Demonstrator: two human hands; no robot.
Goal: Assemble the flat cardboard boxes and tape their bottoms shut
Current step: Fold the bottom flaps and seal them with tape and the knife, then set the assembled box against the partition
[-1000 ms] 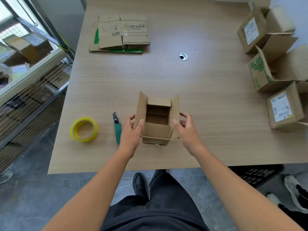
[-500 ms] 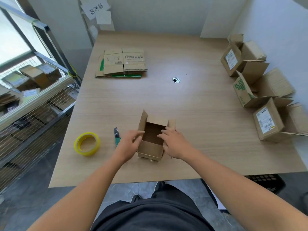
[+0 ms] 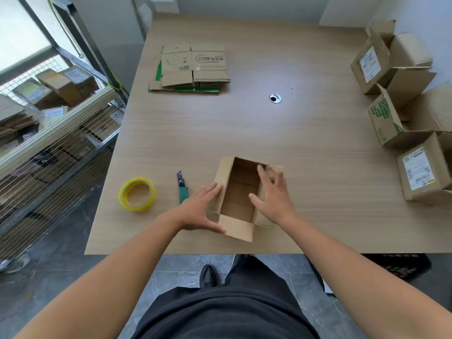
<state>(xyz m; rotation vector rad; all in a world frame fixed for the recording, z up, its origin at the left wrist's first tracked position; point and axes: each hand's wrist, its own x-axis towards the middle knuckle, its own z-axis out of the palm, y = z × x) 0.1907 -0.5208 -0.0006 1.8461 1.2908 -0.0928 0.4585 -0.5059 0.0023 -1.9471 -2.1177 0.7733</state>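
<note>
Cardboard box (image 3: 238, 199), now set down at the table's (image 3: 305, 148) six o'clock edge, has its right flap pressed outward by the spread-fingered right hand (image 3: 274, 196) while the left hand (image 3: 200, 209) braces its nine o'clock wall, so taping seems near.
</note>
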